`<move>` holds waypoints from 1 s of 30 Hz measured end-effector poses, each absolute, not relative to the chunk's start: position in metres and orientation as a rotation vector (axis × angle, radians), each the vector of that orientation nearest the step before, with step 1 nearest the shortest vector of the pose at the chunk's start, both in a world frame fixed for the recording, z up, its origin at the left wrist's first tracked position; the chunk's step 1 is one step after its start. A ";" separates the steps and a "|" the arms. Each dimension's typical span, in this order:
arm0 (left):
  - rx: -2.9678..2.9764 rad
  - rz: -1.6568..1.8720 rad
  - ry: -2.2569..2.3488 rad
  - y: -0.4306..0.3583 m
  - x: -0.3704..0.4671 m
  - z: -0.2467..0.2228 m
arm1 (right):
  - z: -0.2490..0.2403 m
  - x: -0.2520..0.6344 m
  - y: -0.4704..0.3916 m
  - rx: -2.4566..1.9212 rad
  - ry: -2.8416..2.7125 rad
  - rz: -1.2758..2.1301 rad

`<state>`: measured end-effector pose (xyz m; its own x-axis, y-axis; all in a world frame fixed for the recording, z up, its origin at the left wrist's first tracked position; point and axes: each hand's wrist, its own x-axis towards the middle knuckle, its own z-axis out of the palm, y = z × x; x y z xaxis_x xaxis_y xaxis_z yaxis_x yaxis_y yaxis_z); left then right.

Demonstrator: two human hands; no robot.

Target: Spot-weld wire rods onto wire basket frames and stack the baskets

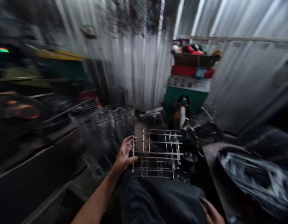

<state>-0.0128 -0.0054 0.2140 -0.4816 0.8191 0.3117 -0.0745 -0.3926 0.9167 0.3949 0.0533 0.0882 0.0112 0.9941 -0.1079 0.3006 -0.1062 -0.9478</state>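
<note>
A wire rack (158, 152) of thin metal rods is held out in front of me, above my dark-clothed lap (162, 199). My left hand (125, 154) is closed on its left edge, with the thumb toward me and the fingers on the far side. Low at the right, my right hand (212, 213) is beside the dark cloth, apart from the rack. Blur and the frame edge hide most of its fingers, so I cannot tell whether it holds anything.
Wire racks (106, 124) are piled at my left. Ahead stands a green machine (188, 99) with a red-and-white panel, against a corrugated metal wall (144, 68). At the right, a round dark container (222, 168) holds metal wire pieces (256, 177). Much is motion-blurred.
</note>
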 end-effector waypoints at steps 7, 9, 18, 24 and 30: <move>1.836 1.144 1.518 0.043 0.037 0.205 | 0.198 0.315 0.069 -1.118 -1.922 1.210; 1.886 1.045 1.516 0.060 0.050 0.197 | 0.201 0.297 0.084 -1.145 -2.024 1.215; 2.072 0.919 1.502 0.109 0.068 0.204 | 0.153 0.242 0.125 -1.059 -1.495 1.288; 2.356 0.697 1.608 0.121 0.065 0.193 | 0.142 0.261 0.121 -0.824 -1.651 1.498; 2.569 0.415 1.711 0.128 0.061 0.182 | 0.129 0.266 0.133 -0.722 -2.050 1.048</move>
<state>0.0614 0.1284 0.1816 0.3608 0.9099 0.2047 0.9026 -0.3959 0.1688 0.2658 0.1325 0.1286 -0.5900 0.7330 0.3385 0.1549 0.5143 -0.8435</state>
